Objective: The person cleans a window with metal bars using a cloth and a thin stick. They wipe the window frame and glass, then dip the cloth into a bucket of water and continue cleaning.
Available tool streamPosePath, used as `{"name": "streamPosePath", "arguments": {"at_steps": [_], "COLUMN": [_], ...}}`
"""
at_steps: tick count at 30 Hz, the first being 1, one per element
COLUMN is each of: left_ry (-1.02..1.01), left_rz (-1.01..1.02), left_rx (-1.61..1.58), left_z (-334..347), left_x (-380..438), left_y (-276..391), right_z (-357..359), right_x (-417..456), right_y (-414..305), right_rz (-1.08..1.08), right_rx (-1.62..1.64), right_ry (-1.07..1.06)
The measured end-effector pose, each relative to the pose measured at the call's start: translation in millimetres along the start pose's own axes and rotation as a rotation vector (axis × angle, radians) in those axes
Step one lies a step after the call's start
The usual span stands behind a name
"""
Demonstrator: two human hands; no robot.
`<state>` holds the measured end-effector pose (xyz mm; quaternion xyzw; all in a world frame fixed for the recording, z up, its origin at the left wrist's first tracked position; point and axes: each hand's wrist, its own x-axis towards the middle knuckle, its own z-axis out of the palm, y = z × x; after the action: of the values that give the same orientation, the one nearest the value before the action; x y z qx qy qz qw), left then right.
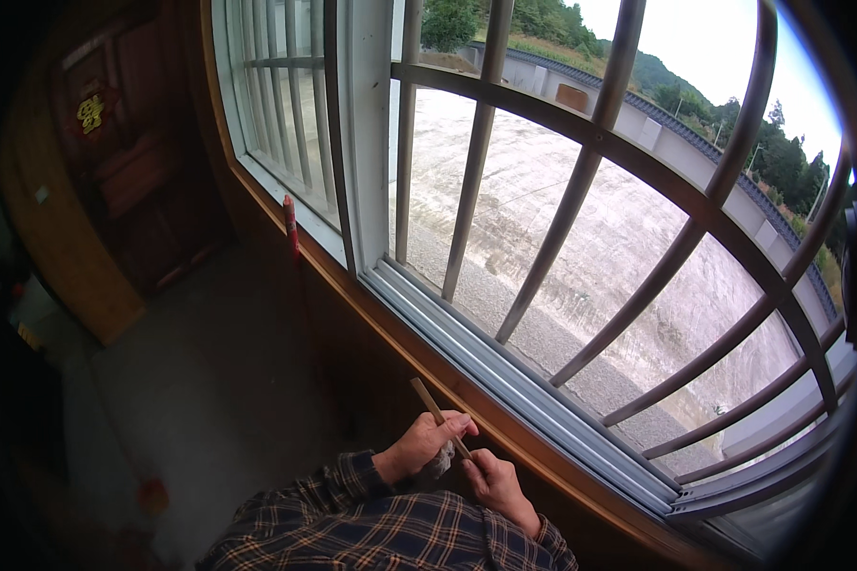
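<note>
In front of my plaid shirt, my left hand (416, 445) holds a thin, flat wooden stick (427, 398) across its fingers, with the thumb laid over it. A crumpled greyish cloth-like wad (441, 461) is tucked under the same hand. My right hand (498, 484) pinches the stick's lower end between thumb and fingers. The other end of the stick points up and to the left, free. Both hands are close to the brown wooden sill (557, 454) of an open sliding window.
Metal window tracks (514, 403) run along the sill, with brown security bars (551, 246) beyond them. A red stick-shaped object (291, 227) stands at the sill farther left. A dark red door (139, 168) and a wooden board (68, 221) are in the dim room.
</note>
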<state>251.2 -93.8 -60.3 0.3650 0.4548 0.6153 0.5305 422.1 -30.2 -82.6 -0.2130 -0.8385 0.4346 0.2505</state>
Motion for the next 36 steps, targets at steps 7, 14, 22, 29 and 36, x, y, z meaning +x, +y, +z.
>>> {"name": "streamPosePath", "arguments": {"at_steps": [7,14,22,29,36], "left_ry": [0.099,0.17,0.182,0.379,0.554], "left_rz": [0.09,0.117,0.252,0.289,0.509], "left_rx": [0.04,-0.416,-0.891,-0.735,-0.549], "left_z": [-35.7,-87.5,-132.9,-139.2,-204.8], "left_x": [-4.0,1.3,-12.5,-22.4,-61.0], "left_y": [30.7,71.6,76.5,62.2,73.2], "right_z": [26.0,39.6,70.3,118.7,107.9], "right_x": [32.1,83.6,87.8,122.1,120.9], "right_y": [-28.3,-71.0,-47.7,-100.6,-57.7], "right_rz": [0.028,-0.064,0.115,-0.183,0.419], "right_rx": [-0.141,0.177,0.882,0.132,1.109], "right_ry": [0.086,0.354,0.442,0.161,-0.143]}}
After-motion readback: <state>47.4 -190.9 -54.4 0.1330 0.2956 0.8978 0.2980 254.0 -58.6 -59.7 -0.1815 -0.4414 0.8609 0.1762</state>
